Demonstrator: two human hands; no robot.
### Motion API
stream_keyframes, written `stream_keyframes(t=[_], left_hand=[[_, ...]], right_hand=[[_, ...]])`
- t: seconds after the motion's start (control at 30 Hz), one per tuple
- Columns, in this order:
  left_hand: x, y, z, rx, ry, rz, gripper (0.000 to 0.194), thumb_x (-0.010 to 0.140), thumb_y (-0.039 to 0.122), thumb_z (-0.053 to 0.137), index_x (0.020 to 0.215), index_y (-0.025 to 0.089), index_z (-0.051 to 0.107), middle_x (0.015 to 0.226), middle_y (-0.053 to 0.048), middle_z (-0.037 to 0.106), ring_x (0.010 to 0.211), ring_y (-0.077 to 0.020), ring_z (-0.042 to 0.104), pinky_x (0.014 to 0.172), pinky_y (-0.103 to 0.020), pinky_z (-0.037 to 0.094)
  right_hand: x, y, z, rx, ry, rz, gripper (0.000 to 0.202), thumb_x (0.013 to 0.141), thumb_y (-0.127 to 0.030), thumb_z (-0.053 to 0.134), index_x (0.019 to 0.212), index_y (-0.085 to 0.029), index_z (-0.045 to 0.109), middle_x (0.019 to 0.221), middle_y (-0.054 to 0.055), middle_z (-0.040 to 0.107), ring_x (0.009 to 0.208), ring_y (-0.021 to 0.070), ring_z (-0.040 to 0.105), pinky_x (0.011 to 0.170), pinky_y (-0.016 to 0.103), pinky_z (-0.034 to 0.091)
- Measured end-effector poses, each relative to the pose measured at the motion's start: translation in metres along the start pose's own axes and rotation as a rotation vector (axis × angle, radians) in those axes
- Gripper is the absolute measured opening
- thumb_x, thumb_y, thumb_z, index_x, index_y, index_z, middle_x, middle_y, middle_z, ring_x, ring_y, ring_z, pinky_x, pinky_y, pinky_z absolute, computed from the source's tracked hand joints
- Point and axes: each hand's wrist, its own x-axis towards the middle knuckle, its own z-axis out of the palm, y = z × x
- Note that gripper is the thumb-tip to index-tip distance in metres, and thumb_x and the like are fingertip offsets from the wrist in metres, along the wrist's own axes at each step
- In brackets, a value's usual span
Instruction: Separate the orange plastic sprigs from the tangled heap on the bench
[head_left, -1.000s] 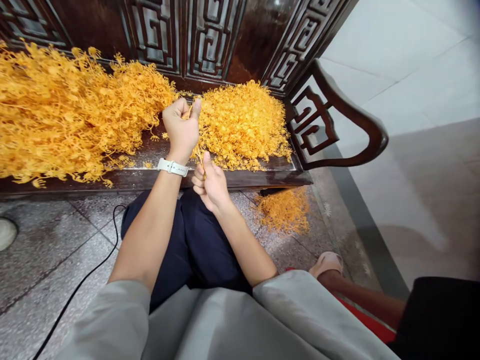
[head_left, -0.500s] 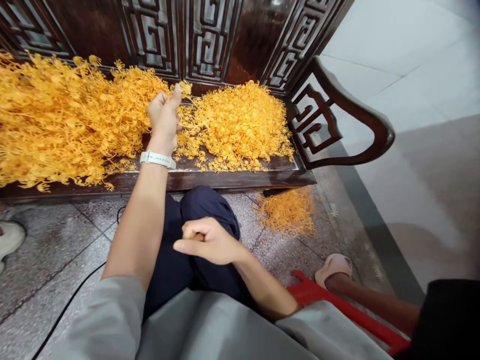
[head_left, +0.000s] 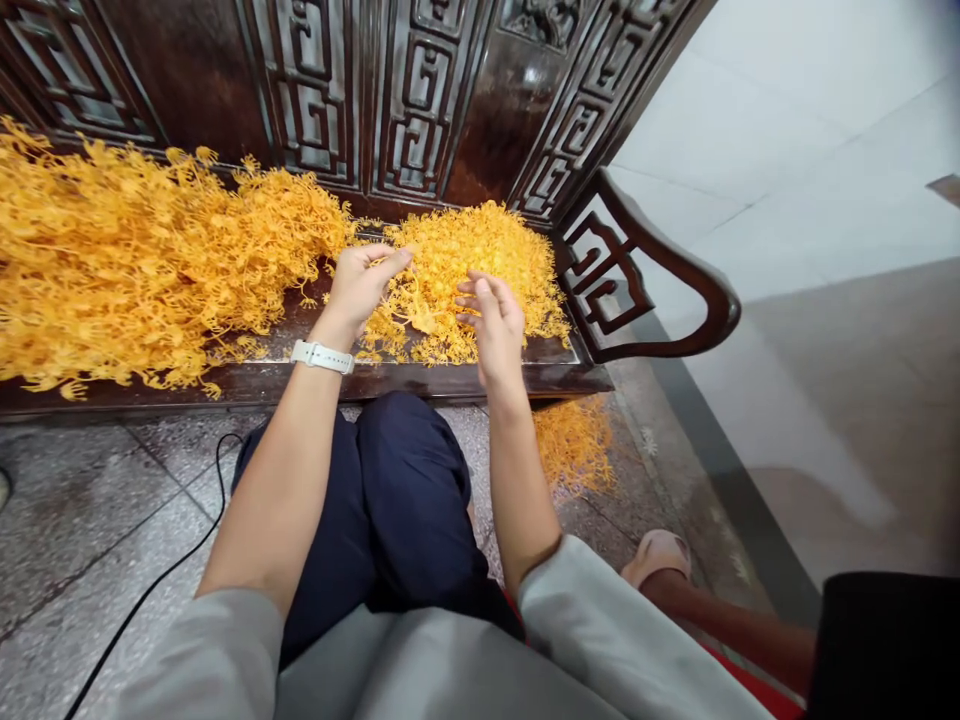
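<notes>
My left hand [head_left: 366,288], with a pale watch at the wrist, is closed in a pinch over the bench. From its fingertips a yellow-orange plastic flower sprig [head_left: 421,312] seems to hang, partly lost against the like-coloured heap behind. To its right, my right hand [head_left: 495,322] is raised with the fingers apart, and I see nothing between them. Both hands are in front of a smaller heap of yellow flower heads [head_left: 517,250]. A larger, tangled heap of yellow stemmed sprigs [head_left: 150,260] spreads over the bench on the left.
The dark wooden bench [head_left: 247,385] has a carved lattice back [head_left: 420,110] and a curved armrest [head_left: 675,260] at right. Thin orange stems [head_left: 574,448] lie on the floor below. A black cable [head_left: 161,578] runs at left; another person's foot [head_left: 658,558] is at lower right.
My right hand has risen from above my lap to the smaller heap, and its fingers have spread. My left hand has moved down and right, closer to that heap.
</notes>
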Motion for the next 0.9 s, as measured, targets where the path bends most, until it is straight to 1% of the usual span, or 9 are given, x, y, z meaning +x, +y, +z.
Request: stream_keyframes(t=[0.2, 0.33, 0.43, 0.57, 0.67, 0.7, 0.73, 0.83, 0.9], left_hand=[[-0.006, 0.003, 0.007, 0.238, -0.331, 0.168, 0.054, 0.08, 0.068, 0.083, 0.062, 0.019, 0.07, 0.059, -0.001, 0.058, 0.057, -0.0145, 0.048, 0.059, -0.032, 0.035], [-0.001, -0.008, 0.011, 0.266, -0.23, 0.204, 0.055, 0.085, 0.069, 0.078, 0.064, 0.019, 0.068, 0.062, -0.001, 0.06, 0.061, -0.0165, 0.052, 0.063, -0.033, 0.039], [0.01, -0.022, 0.01, 0.361, -0.041, 0.199, 0.045, 0.089, 0.052, 0.081, 0.062, 0.019, 0.064, 0.061, -0.001, 0.056, 0.062, -0.0169, 0.05, 0.067, -0.035, 0.042], [0.026, -0.034, 0.005, 0.334, 0.238, 0.128, 0.043, 0.093, 0.039, 0.078, 0.061, 0.02, 0.058, 0.058, 0.001, 0.046, 0.062, -0.0163, 0.046, 0.069, -0.036, 0.041], [0.026, -0.032, 0.003, 0.116, 0.218, 0.066, 0.045, 0.097, 0.054, 0.074, 0.068, 0.022, 0.06, 0.059, 0.002, 0.037, 0.058, -0.0152, 0.041, 0.061, -0.032, 0.037], [0.024, -0.03, 0.004, 0.073, 0.2, 0.041, 0.047, 0.096, 0.059, 0.073, 0.069, 0.022, 0.059, 0.059, 0.003, 0.034, 0.057, -0.0149, 0.038, 0.058, -0.032, 0.034], [0.021, -0.027, 0.004, 0.045, 0.187, 0.015, 0.049, 0.094, 0.063, 0.073, 0.07, 0.023, 0.059, 0.059, 0.003, 0.031, 0.055, -0.0147, 0.036, 0.056, -0.032, 0.032], [0.012, -0.019, 0.005, 0.011, 0.189, -0.027, 0.054, 0.09, 0.072, 0.074, 0.071, 0.024, 0.056, 0.059, 0.004, 0.026, 0.053, -0.0144, 0.032, 0.052, -0.031, 0.028], [0.009, -0.016, 0.005, 0.014, 0.201, -0.002, 0.057, 0.089, 0.074, 0.074, 0.069, 0.024, 0.053, 0.059, 0.004, 0.028, 0.055, -0.0148, 0.035, 0.052, -0.03, 0.03]], right_hand=[[-0.003, 0.002, 0.018, -0.06, -0.15, -0.077, 0.046, 0.099, -0.071, 0.063, 0.105, -0.025, 0.064, 0.073, -0.002, 0.057, 0.06, 0.0115, 0.05, 0.057, 0.027, 0.041], [-0.015, 0.001, 0.019, -0.198, -0.051, -0.317, 0.038, 0.106, -0.054, 0.061, 0.085, -0.023, 0.058, 0.069, -0.004, 0.05, 0.06, 0.0107, 0.044, 0.061, 0.029, 0.038], [-0.05, -0.019, 0.023, -0.221, -0.15, -0.505, 0.028, 0.11, -0.038, 0.057, 0.088, -0.022, 0.063, 0.078, -0.001, 0.061, 0.065, 0.0111, 0.052, 0.067, 0.03, 0.044], [-0.086, -0.064, 0.012, 0.068, -0.489, -0.515, 0.02, 0.108, -0.025, 0.062, 0.092, -0.022, 0.072, 0.083, 0.001, 0.073, 0.069, 0.0109, 0.063, 0.071, 0.029, 0.051], [-0.076, -0.075, -0.008, 0.281, -1.032, -0.327, 0.022, 0.1, -0.041, 0.076, 0.085, -0.026, 0.079, 0.068, 0.0, 0.07, 0.058, 0.0101, 0.061, 0.061, 0.026, 0.052], [-0.068, -0.071, -0.014, 0.386, -1.087, -0.275, 0.027, 0.097, -0.049, 0.078, 0.081, -0.027, 0.08, 0.061, -0.001, 0.066, 0.053, 0.0096, 0.056, 0.056, 0.025, 0.05], [-0.06, -0.064, -0.018, 0.519, -1.023, -0.227, 0.03, 0.095, -0.055, 0.078, 0.08, -0.029, 0.079, 0.056, -0.003, 0.06, 0.049, 0.0089, 0.051, 0.051, 0.024, 0.047], [-0.038, -0.031, -0.018, 0.859, -0.405, -0.023, 0.022, 0.099, -0.051, 0.072, 0.093, -0.031, 0.078, 0.062, -0.005, 0.057, 0.049, 0.0082, 0.037, 0.047, 0.021, 0.038], [-0.034, -0.01, -0.012, 0.867, -0.162, 0.151, 0.016, 0.1, -0.044, 0.07, 0.105, -0.029, 0.075, 0.074, -0.003, 0.064, 0.054, 0.0086, 0.037, 0.051, 0.022, 0.039]])
